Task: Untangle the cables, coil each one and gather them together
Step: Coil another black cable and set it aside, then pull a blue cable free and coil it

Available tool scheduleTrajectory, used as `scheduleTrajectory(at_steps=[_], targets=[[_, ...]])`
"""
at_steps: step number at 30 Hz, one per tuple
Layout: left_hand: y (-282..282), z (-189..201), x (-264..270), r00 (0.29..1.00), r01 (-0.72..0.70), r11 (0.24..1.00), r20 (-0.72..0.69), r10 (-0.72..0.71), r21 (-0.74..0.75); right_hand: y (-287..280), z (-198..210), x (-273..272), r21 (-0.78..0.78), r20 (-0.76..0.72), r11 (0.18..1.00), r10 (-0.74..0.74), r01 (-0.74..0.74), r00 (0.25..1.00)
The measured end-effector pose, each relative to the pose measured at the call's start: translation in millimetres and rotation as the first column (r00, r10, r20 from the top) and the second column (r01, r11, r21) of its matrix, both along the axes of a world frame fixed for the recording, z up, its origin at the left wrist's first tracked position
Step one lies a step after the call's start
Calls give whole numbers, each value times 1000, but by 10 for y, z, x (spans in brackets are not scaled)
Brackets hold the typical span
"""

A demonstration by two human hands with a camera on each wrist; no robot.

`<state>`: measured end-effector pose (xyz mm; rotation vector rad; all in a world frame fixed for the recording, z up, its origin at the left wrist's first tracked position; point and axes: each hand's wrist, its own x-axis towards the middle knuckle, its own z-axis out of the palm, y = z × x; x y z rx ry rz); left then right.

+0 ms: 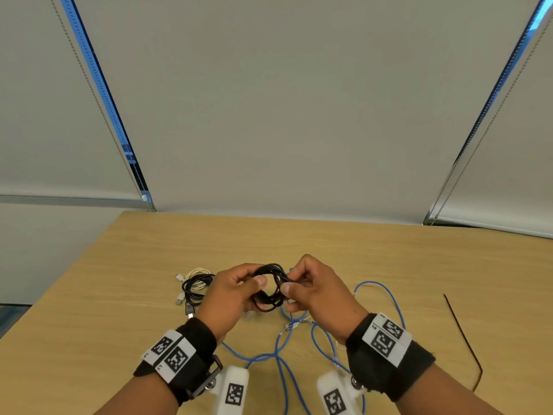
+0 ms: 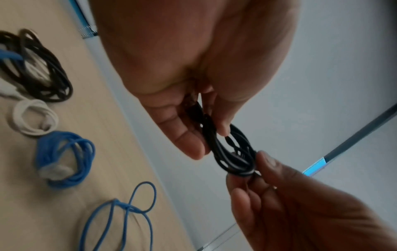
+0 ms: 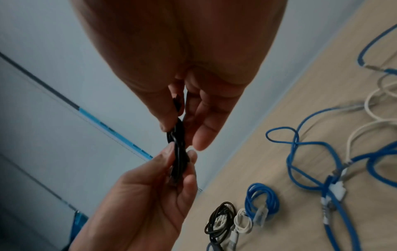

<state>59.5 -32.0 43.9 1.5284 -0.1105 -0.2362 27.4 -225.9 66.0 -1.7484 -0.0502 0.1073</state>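
Note:
A black cable wound into a small coil (image 1: pixel 267 287) hangs above the table (image 1: pixel 389 265), held between both hands. My left hand (image 1: pixel 254 280) pinches the coil's left side between thumb and fingers. My right hand (image 1: pixel 288 284) pinches the right side. In the left wrist view the coil (image 2: pixel 232 152) sits between my left hand (image 2: pixel 209 141) and the right hand's fingertips (image 2: pixel 266 159). Seen edge-on in the right wrist view, the coil (image 3: pixel 178 152) runs from my right hand (image 3: pixel 182 135) down into the left hand's fingers (image 3: pixel 189 163).
Finished coils lie at the left: black (image 2: pixel 38 68), white (image 2: pixel 32 117) and blue (image 2: pixel 64 158). Loose blue cable (image 1: pixel 299 339) tangled with a white cable (image 3: pixel 376 110) sprawls under and right of my hands. A thin black strip (image 1: pixel 460 327) lies at the far right.

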Motion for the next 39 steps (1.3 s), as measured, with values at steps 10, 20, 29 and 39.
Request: scheduleTrajectory(at_steps=[10,20,29,39], targets=[[1002,-436,628,873,-418,838,-99,477,350,-198,-480,-11,-308,-312,890,240,-337,919],[942,-630,221,987,-103,332,139,-84,937,-45,-864,-86,-456,-333,799,257,-393,908],[496,-192,40,918,-95,702,334,-211,706,284,-579,-86,-474,-103,806,350,-356,931],[270,379,-49,920,-209,946,378,106,246,333,-340,-26,-387,-108,805,443,-449,890]])
